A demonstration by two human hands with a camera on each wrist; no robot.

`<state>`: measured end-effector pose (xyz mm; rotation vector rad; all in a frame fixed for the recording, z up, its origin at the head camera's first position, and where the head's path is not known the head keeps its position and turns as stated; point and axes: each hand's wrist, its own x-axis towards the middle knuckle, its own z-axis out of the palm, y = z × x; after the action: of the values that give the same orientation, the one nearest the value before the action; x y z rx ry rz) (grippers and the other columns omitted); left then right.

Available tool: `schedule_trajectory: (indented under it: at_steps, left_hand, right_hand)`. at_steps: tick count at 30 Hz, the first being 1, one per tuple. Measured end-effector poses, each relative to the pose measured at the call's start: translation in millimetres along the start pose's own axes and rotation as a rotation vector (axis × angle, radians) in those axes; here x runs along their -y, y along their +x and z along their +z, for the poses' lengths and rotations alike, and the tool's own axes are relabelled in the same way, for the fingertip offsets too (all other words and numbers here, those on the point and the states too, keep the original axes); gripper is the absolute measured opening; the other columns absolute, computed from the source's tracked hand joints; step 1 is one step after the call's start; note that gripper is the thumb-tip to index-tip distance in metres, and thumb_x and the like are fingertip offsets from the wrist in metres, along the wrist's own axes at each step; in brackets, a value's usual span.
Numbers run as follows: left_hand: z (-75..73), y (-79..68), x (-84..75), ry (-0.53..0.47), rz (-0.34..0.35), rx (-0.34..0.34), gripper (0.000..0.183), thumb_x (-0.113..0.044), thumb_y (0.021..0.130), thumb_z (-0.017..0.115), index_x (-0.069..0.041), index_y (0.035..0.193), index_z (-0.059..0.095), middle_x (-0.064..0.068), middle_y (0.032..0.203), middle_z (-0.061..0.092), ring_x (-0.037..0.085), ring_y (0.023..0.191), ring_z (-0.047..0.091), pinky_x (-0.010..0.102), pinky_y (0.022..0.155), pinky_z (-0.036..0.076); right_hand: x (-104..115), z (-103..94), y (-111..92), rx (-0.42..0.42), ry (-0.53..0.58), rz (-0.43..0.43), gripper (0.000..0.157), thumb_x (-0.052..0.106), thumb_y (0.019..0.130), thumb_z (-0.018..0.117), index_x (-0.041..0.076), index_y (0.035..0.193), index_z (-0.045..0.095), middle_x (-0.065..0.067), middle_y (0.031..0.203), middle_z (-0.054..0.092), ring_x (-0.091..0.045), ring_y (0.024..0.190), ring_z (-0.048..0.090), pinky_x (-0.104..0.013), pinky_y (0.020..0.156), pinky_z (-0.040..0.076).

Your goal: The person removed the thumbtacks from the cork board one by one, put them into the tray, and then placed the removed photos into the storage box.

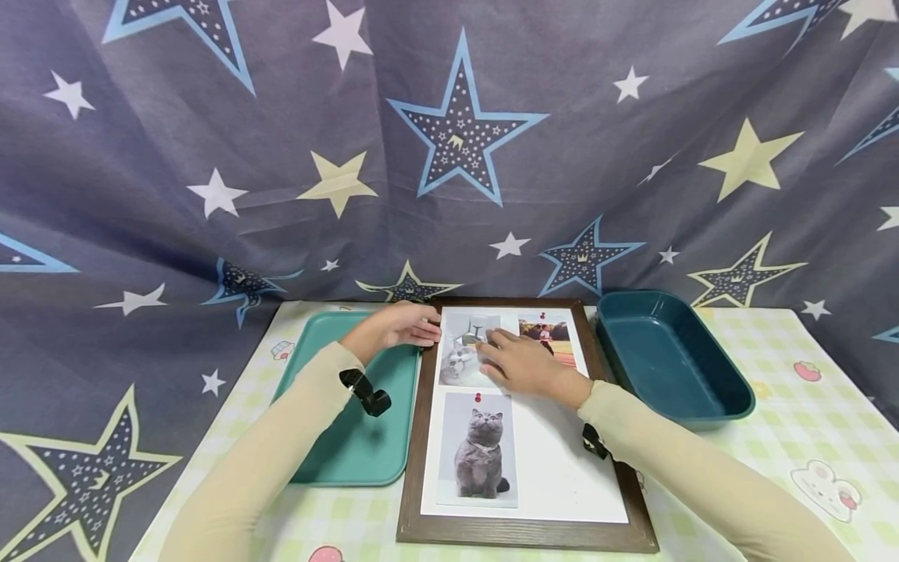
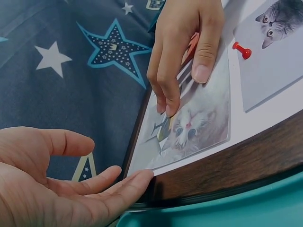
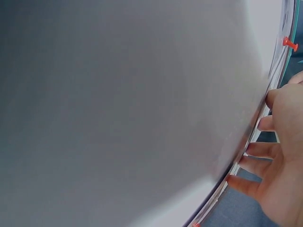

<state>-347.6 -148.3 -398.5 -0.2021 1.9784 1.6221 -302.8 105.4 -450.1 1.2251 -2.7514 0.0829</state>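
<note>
Rectangular pale-cat photo print [image 1: 460, 370]: just below centre of the head view, on a white board in a brown wooden frame [image 1: 527, 534]. Right hand [image 1: 523, 364]: fingers spread, tips on the print, no visible grip. Left hand [image 1: 403, 324]: relaxed, fingers parted, fingertips at the frame's edge, holding nothing. Upper centre: yellow crown emblem [image 1: 456, 143] printed on dark blue star-patterned cloth [image 1: 267, 125].
</note>
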Motion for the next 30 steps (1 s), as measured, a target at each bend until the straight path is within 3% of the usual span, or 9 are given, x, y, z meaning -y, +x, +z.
schedule_trajectory:
  at_steps: [7, 30]
  left_hand:
    - [2.8, 1.0, -2.6, -0.008, -0.022, -0.003, 0.051, -0.011, 0.102, 0.048, 0.008, 0.148, 0.040, 0.033, 0.147, 0.049, 0.041, 0.134, 0.054, 0.041, 0.115, 0.047]
    - [6.6, 7.4, 5.3, -0.096, -0.023, -0.021, 0.047, -0.011, 0.102, 0.047, 0.008, 0.145, 0.042, 0.031, 0.147, 0.048, 0.040, 0.138, 0.051, 0.043, 0.116, 0.046]
  right_hand:
    - [-0.8, 3.6, 1.8, -0.032, -0.015, -0.019, 0.045, 0.034, 0.106, 0.052, 0.007, 0.142, 0.058, -0.024, 0.142, 0.057, -0.039, 0.131, 0.057, -0.053, 0.103, 0.054]
    - [-2.7, 2.6, 1.8, 0.046, 0.004, 0.028, 0.049, 0.038, 0.107, 0.048, 0.011, 0.148, 0.053, -0.025, 0.149, 0.051, -0.041, 0.137, 0.052, -0.055, 0.107, 0.051]
